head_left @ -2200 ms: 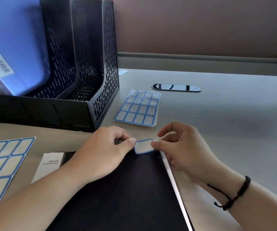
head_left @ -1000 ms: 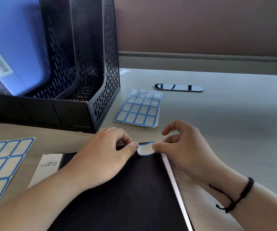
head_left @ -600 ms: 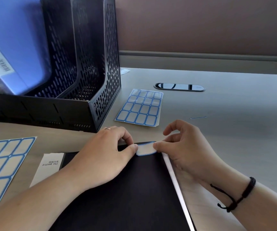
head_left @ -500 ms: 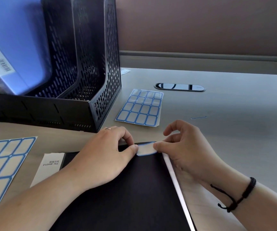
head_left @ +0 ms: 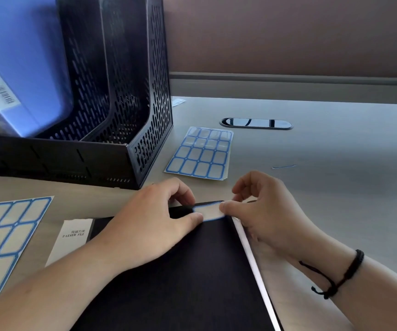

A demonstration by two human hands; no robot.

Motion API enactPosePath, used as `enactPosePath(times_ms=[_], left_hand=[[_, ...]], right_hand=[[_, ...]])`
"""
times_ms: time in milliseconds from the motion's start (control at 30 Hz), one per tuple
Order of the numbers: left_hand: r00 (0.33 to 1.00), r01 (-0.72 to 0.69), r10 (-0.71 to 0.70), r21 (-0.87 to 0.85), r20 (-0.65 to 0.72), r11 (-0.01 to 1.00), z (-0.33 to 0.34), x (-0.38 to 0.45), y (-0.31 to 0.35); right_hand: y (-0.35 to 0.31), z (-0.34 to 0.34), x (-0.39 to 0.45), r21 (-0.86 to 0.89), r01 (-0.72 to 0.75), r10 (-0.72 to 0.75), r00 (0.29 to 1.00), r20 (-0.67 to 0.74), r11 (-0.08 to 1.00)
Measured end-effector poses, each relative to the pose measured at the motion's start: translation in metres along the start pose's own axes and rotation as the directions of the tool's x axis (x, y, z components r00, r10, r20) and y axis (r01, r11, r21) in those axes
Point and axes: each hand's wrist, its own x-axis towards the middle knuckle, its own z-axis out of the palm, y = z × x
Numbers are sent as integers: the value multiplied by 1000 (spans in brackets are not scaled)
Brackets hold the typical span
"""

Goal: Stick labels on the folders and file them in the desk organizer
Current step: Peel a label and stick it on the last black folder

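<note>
By my desk organizer (head_left: 111, 96): 2 folders, 1 blue (head_left: 21, 63), 1 black (head_left: 188, 278); 2 label sheets (head_left: 199, 154) (head_left: 4, 232); 1 loose label (head_left: 209, 212).

Both forearms are bare, no sleeves showing. The right wrist wears a thin black cord bracelet (head_left: 345, 274), its knotted loose end trailing toward 7 o'clock.

head cam, fwd-down, close over desk (head_left: 323, 149)
</note>
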Motion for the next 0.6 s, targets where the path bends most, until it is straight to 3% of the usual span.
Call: enactPosePath(times_ms=[400,600], left_hand=[[998,0,-5,-89,-56,996,1,2,-1],[999,-3,0,-89,-41,996,0,1,0]], right_hand=[[-4,4,-1,-150,52,-36,993,111,987],[-1,0,7,-114,63,-47,990,136,991]])
